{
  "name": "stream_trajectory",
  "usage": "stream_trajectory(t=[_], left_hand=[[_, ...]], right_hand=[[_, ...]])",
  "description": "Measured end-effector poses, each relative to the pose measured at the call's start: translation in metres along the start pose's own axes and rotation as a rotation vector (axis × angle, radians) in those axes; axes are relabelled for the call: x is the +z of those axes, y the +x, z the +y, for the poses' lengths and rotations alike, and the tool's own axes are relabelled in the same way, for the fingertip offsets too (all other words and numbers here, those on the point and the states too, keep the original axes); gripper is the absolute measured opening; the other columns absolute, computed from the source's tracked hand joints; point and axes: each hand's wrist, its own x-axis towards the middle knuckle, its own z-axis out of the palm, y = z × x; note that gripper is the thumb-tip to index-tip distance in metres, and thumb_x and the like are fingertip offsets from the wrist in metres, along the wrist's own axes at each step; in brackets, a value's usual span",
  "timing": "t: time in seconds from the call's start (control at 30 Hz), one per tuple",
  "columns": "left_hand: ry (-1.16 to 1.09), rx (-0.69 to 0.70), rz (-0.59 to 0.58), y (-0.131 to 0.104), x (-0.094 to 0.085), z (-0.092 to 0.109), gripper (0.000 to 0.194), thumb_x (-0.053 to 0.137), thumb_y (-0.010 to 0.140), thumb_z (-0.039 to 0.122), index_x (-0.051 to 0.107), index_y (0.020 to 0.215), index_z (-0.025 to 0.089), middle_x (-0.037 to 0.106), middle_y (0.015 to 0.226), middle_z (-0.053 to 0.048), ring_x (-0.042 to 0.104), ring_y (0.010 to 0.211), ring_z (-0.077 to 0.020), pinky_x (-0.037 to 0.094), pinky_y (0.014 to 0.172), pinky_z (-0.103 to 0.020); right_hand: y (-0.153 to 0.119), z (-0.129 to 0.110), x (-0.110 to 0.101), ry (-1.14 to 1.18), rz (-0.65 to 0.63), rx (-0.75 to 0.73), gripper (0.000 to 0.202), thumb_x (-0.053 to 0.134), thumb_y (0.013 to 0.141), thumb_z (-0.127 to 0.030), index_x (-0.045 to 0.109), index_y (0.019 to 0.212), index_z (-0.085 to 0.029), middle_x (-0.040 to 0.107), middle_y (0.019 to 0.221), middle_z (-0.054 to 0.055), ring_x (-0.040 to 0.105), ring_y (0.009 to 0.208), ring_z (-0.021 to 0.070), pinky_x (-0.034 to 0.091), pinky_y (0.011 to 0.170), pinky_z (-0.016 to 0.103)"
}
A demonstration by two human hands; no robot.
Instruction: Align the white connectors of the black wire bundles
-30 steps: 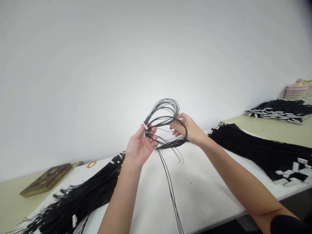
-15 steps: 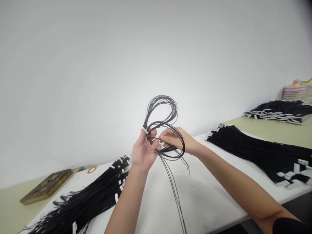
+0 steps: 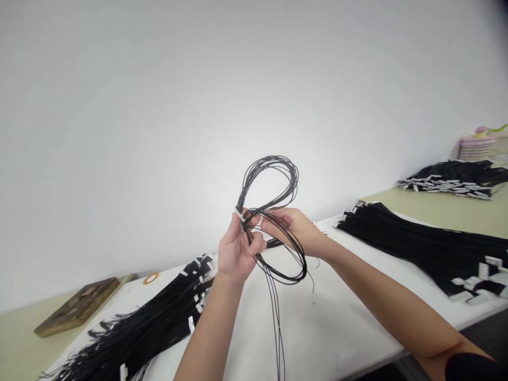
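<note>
So the looped bundle of thin black wires (image 3: 294,182) is right in the left hand (image 3: 240,246), one loop up at 1 o'clock from it, another around 3, loose ends dangling at 5 over the white table (image 3: 337,323). That hand's curled snug round the bundle. Right hand (image 3: 293,228), between 2 and 3 o'clock, is half-curled, wires crossing in front; can't tell if it's pinching a strand.

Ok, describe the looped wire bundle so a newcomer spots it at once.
Start at the white tabletop below the pale wall. Just above it, the left hand grips the looped black wire bundle, with the right hand alongside. It alone is raised in big round loops; the black wire piles to left and right lie stretched out.
</note>
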Motion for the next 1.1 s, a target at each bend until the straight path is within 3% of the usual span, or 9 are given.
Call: stream_trajectory(t=[0.13, 0.27, 0.4, 0.53, 0.7, 0.8, 0.9, 1.0, 1.1], left_hand=[[-0.036, 0.064, 0.020, 0.001, -0.001, 0.004, 0.029, 0.033, 0.095, 0.035, 0.054, 0.082, 0.021, 0.057, 0.071, 0.004, 0.028, 0.035, -0.0017, 0.026, 0.039, -0.019], [-0.026, 0.105, 0.101, 0.003, -0.004, 0.010, 0.023, 0.039, 0.093, 0.033, 0.055, 0.084, 0.019, 0.060, 0.079, 0.002, 0.032, 0.038, -0.0016, 0.029, 0.040, -0.018], [0.062, 0.117, 0.153, 0.004, -0.007, 0.008, 0.017, 0.044, 0.091, 0.033, 0.054, 0.088, 0.019, 0.063, 0.084, 0.001, 0.041, 0.041, -0.0033, 0.034, 0.041, -0.018], [0.220, 0.159, 0.161, 0.005, -0.007, 0.001, 0.017, 0.048, 0.088, 0.036, 0.052, 0.093, 0.020, 0.067, 0.092, -0.003, 0.051, 0.046, -0.0068, 0.036, 0.042, -0.020], [0.415, 0.147, 0.205, 0.007, -0.004, -0.005, 0.021, 0.051, 0.086, 0.039, 0.049, 0.091, 0.019, 0.068, 0.097, -0.008, 0.057, 0.048, -0.0094, 0.036, 0.043, -0.021], [0.530, 0.088, 0.218, 0.008, -0.004, -0.005, 0.025, 0.054, 0.083, 0.042, 0.048, 0.087, 0.018, 0.068, 0.095, -0.011, 0.059, 0.049, -0.0111, 0.036, 0.042, -0.021], [0.635, 0.029, 0.188, 0.010, -0.007, -0.006, 0.028, 0.055, 0.081, 0.044, 0.049, 0.085, 0.018, 0.068, 0.086, -0.009, 0.059, 0.047, -0.0123, 0.034, 0.041, -0.021], [0.702, -0.036, 0.146, 0.012, -0.012, -0.008, 0.028, 0.055, 0.080, 0.045, 0.049, 0.081, 0.018, 0.063, 0.073, -0.004, 0.058, 0.045, -0.0123, 0.032, 0.040, -0.020], [0.725, -0.104, 0.120, 0.014, -0.015, -0.010, 0.028, 0.053, 0.082, 0.045, 0.049, 0.080, 0.018, 0.056, 0.067, 0.000, 0.056, 0.045, -0.0115, 0.031, 0.040, -0.020]], right_hand=[[-0.009, -0.015, -0.028, 0.081, -0.198, 0.100, 0.019, 0.062, 0.081, -0.034, 0.050, 0.084, -0.019, 0.042, 0.056, -0.007, 0.033, 0.045, 0.0061, 0.027, 0.041, 0.018], [-0.020, -0.030, -0.060, 0.232, -0.196, 0.089, 0.019, 0.065, 0.081, -0.031, 0.050, 0.081, -0.019, 0.039, 0.050, -0.009, 0.036, 0.042, 0.0056, 0.033, 0.042, 0.018], [-0.023, -0.034, -0.076, 0.501, -0.151, -0.027, 0.021, 0.060, 0.083, -0.037, 0.055, 0.078, -0.017, 0.049, 0.059, -0.003, 0.045, 0.040, 0.0079, 0.037, 0.038, 0.022], [-0.015, -0.030, -0.074, 0.586, -0.018, -0.160, 0.018, 0.061, 0.080, -0.035, 0.062, 0.089, -0.019, 0.055, 0.072, 0.000, 0.055, 0.046, 0.0125, 0.042, 0.036, 0.025], [-0.003, -0.019, -0.059, 0.326, 0.421, -0.341, 0.015, 0.058, 0.085, -0.032, 0.065, 0.084, -0.018, 0.052, 0.062, -0.002, 0.050, 0.047, 0.0088, 0.044, 0.046, 0.025], [0.003, -0.015, -0.053, 0.248, 0.567, -0.410, 0.022, 0.056, 0.087, -0.037, 0.064, 0.079, -0.019, 0.055, 0.071, 0.001, 0.054, 0.060, 0.0104, 0.049, 0.059, 0.027], [0.007, -0.013, -0.051, 0.369, 0.567, -0.383, 0.023, 0.055, 0.086, -0.041, 0.064, 0.082, -0.020, 0.056, 0.077, 0.002, 0.057, 0.071, 0.0123, 0.051, 0.071, 0.031], [0.009, -0.010, -0.054, 0.525, 0.527, -0.277, 0.021, 0.063, 0.081, -0.035, 0.064, 0.099, -0.023, 0.051, 0.065, -0.003, 0.048, 0.053, 0.0074, 0.046, 0.053, 0.023], [0.008, -0.004, -0.056, 0.516, 0.388, -0.135, 0.023, 0.068, 0.075, -0.030, 0.067, 0.097, -0.021, 0.040, 0.052, -0.007, 0.026, 0.040, 0.0033, 0.024, 0.038, 0.018]])
